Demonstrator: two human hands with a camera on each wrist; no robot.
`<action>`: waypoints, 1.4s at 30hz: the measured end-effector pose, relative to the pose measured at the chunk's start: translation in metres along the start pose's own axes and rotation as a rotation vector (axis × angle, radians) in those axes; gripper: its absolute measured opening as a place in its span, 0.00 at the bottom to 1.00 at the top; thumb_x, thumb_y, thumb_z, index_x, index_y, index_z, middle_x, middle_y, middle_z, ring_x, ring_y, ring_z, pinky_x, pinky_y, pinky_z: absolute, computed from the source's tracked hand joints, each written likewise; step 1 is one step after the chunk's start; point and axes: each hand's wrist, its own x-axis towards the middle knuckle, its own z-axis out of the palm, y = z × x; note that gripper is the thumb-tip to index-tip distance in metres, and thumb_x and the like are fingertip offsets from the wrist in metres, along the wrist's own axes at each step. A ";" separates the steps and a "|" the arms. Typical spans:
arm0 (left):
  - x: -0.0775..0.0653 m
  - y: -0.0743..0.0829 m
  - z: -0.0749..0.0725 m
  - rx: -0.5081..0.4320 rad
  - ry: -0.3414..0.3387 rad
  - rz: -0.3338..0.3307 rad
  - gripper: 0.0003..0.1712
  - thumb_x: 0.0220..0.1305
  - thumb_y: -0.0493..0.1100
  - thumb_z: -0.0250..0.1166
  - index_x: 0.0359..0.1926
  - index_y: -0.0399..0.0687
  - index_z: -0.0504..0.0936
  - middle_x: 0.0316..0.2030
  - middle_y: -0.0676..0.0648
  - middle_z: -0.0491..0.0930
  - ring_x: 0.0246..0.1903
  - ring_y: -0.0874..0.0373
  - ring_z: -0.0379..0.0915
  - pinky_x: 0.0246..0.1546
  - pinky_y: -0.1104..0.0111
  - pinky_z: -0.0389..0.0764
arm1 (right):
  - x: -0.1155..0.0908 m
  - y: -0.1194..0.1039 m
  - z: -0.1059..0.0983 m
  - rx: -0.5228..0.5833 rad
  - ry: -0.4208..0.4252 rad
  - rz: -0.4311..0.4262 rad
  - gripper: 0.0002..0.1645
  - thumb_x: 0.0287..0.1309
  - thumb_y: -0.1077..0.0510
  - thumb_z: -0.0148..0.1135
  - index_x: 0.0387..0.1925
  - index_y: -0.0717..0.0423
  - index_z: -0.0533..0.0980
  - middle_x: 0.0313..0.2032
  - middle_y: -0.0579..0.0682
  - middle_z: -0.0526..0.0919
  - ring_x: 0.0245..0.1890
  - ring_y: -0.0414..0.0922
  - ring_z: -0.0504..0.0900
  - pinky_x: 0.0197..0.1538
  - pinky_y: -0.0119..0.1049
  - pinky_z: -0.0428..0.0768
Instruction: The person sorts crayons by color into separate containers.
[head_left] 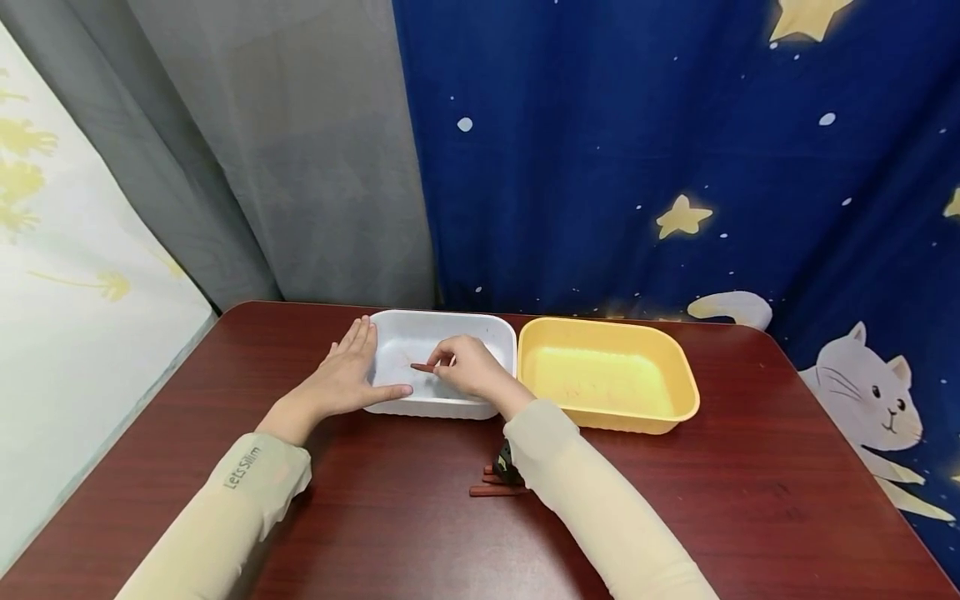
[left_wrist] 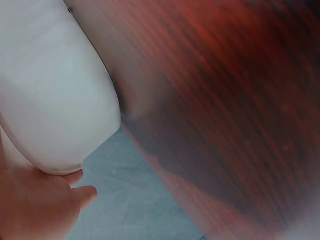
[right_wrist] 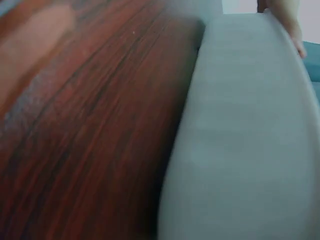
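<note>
A white plastic basin [head_left: 442, 408] stands near the far side of the table. My left hand [head_left: 347, 367] rests at its left end, fingers straight along that side and thumb extended over the near rim; the left wrist view shows its fingertips past the rim. Over the inside of the basin, my right hand [head_left: 468, 367] pinches a short reddish-brown stick [head_left: 423, 367] between thumb and fingers, its tip pointing left. Several similar reddish-brown sticks [head_left: 495, 491] lie on the table in front, partly hidden by the right sleeve and a small black object [head_left: 506, 465] beside it.
A yellow plastic basin [head_left: 630, 421] stands right beside the white one, on its right. Both are on a dark red wood-grain table [head_left: 390, 517]. Grey and blue curtains [head_left: 600, 167] hang behind its far edge, and a patterned pale cloth [head_left: 82, 292] is at the left.
</note>
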 end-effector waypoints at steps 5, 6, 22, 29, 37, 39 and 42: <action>-0.001 0.000 0.001 -0.008 -0.003 0.000 0.74 0.54 0.78 0.61 0.76 0.28 0.38 0.78 0.33 0.33 0.78 0.38 0.28 0.71 0.34 0.44 | 0.006 0.005 0.004 -0.017 -0.043 0.053 0.08 0.56 0.67 0.63 0.34 0.57 0.86 0.33 0.51 0.86 0.32 0.41 0.74 0.37 0.29 0.72; -0.001 0.000 0.001 -0.009 -0.004 0.000 0.74 0.54 0.78 0.61 0.76 0.28 0.38 0.78 0.33 0.33 0.78 0.38 0.28 0.71 0.34 0.44 | 0.007 0.006 0.005 -0.021 -0.052 0.061 0.08 0.56 0.67 0.63 0.34 0.57 0.87 0.33 0.51 0.86 0.32 0.41 0.74 0.38 0.29 0.71; 0.000 0.000 0.000 0.020 -0.017 -0.006 0.74 0.54 0.78 0.60 0.76 0.27 0.38 0.78 0.32 0.33 0.78 0.37 0.29 0.71 0.34 0.44 | 0.007 0.008 0.009 -0.067 -0.122 0.153 0.06 0.58 0.63 0.65 0.35 0.53 0.87 0.35 0.47 0.87 0.34 0.41 0.76 0.38 0.33 0.73; 0.001 0.001 -0.003 0.026 -0.017 -0.005 0.74 0.54 0.79 0.60 0.76 0.26 0.39 0.78 0.31 0.33 0.78 0.36 0.29 0.71 0.34 0.44 | 0.001 -0.003 -0.003 -0.132 -0.095 0.114 0.09 0.61 0.60 0.64 0.42 0.54 0.86 0.37 0.48 0.87 0.35 0.41 0.79 0.42 0.36 0.77; 0.000 0.002 -0.001 0.020 -0.019 -0.001 0.74 0.54 0.80 0.59 0.76 0.27 0.38 0.78 0.32 0.32 0.78 0.36 0.29 0.71 0.34 0.44 | -0.022 -0.013 -0.031 -0.150 -0.042 0.002 0.11 0.63 0.58 0.64 0.45 0.56 0.84 0.38 0.50 0.86 0.35 0.43 0.80 0.42 0.35 0.79; 0.000 0.002 -0.001 0.021 -0.019 -0.001 0.74 0.54 0.80 0.59 0.76 0.27 0.38 0.78 0.32 0.32 0.78 0.36 0.29 0.71 0.34 0.44 | -0.030 -0.013 -0.038 -0.138 -0.023 -0.005 0.10 0.64 0.57 0.64 0.44 0.55 0.84 0.38 0.49 0.85 0.34 0.43 0.79 0.40 0.34 0.78; -0.001 0.003 -0.002 0.019 -0.017 0.000 0.74 0.54 0.79 0.59 0.76 0.26 0.38 0.78 0.32 0.32 0.78 0.36 0.29 0.71 0.34 0.44 | -0.042 -0.013 -0.047 -0.094 0.005 -0.006 0.08 0.63 0.57 0.64 0.41 0.54 0.85 0.36 0.48 0.85 0.33 0.42 0.78 0.40 0.33 0.78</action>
